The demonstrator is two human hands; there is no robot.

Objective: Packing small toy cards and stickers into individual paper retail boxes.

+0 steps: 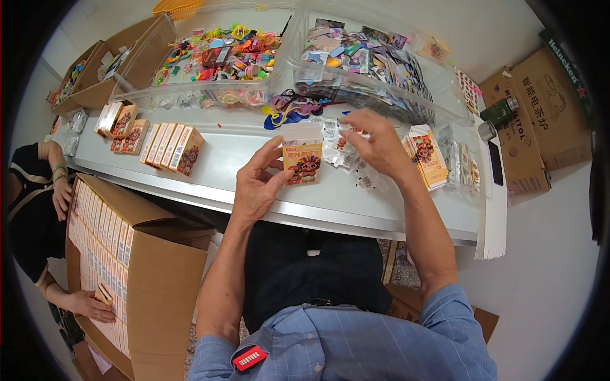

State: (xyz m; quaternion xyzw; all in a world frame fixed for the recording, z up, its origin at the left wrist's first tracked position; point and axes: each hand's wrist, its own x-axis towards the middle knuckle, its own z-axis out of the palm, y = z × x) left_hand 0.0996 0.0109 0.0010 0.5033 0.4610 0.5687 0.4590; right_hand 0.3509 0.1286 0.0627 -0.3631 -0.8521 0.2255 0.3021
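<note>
My left hand (260,181) grips a small orange carton (303,166) with a cartoon figure on its front, thumb on the face and fingers behind. The carton stands upright, its pale top flap raised. To its right, my right hand (380,145) is closed, thumb and fingers pinched round a small white-and-red packet (359,130), mostly hidden by the fingers. Beneath and beside that hand lie several small white printed sachets (340,149). Farther right is a stack of flattened orange cartons (426,157).
Closed cartons (171,147) stand in rows at left. Behind are clear bins of small colourful toys (219,57) and cards (362,60). A co-worker's hand (94,306) is over a large cardboard box (162,298) of cartons. A bottle (499,111) and phone (495,162) are at right.
</note>
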